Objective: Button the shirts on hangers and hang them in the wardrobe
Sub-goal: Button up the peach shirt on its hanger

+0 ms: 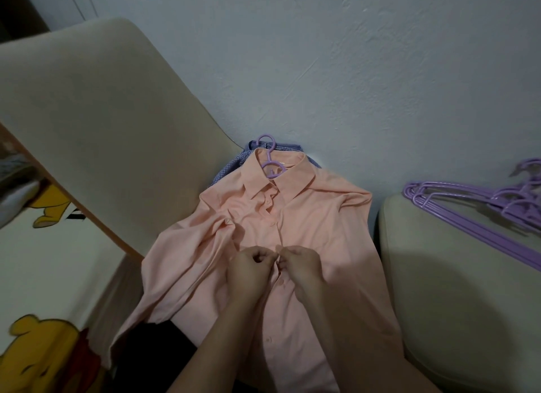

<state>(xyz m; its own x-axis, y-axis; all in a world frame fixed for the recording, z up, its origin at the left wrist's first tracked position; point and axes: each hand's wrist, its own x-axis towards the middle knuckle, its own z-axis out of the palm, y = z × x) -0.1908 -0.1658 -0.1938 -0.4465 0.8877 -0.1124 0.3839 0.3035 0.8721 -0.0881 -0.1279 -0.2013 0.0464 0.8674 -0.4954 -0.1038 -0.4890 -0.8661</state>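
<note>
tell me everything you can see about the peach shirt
The peach shirt is a long-sleeved collared button-up in smooth woven-looking fabric, lying face up over a blue checked shirt. A purple hanger hook pokes from its collar. The upper placket looks closed; a lower button sits unfastened. Its sleeve on the image left is bunched. The left hand and right hand pinch the placket mid-chest.

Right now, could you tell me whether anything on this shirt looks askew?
Yes: the peach shirt lies bunched on its left side, with the sleeve folded into creases beside the placket. Both hands, left and right, pinch the placket midway.
</note>
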